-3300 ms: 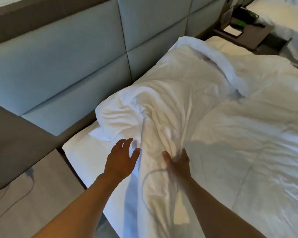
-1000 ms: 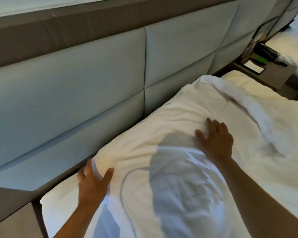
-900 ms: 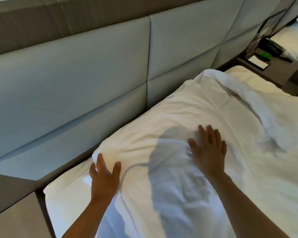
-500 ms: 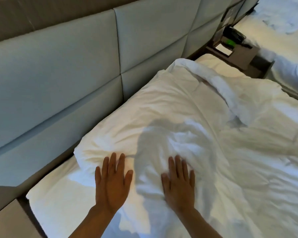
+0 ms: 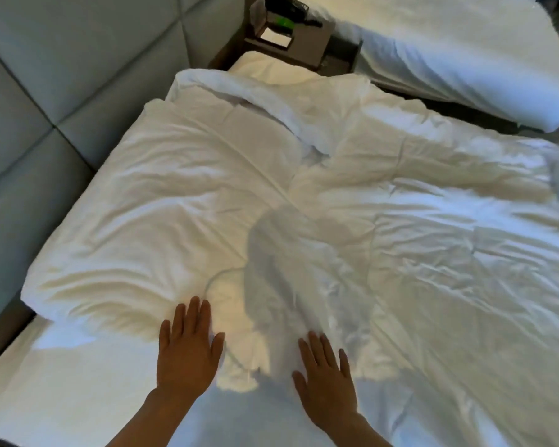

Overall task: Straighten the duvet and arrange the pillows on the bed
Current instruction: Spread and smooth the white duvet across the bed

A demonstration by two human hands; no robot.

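A: Where are your hands?

B: Your left hand (image 5: 188,351) and right hand (image 5: 325,374) lie flat at the near edge of the duvet (image 5: 336,221), fingers (image 5: 192,317) straight and a little spread, pinching nothing. The left is nearer the headboard (image 5: 46,91).

A: Which way does the work lie?

B: Ahead of your fingertips. The duvet's top hem runs away from you beside the headboard, rumpled, with a folded ridge (image 5: 265,101) at the far end. I'd judge a smoothing push outward comes next.

A: Counts?

B: Two hands, one duvet, one bed (image 5: 46,398), a second bed (image 5: 449,53) beyond a nightstand (image 5: 307,43). I can't pick out any pillows.
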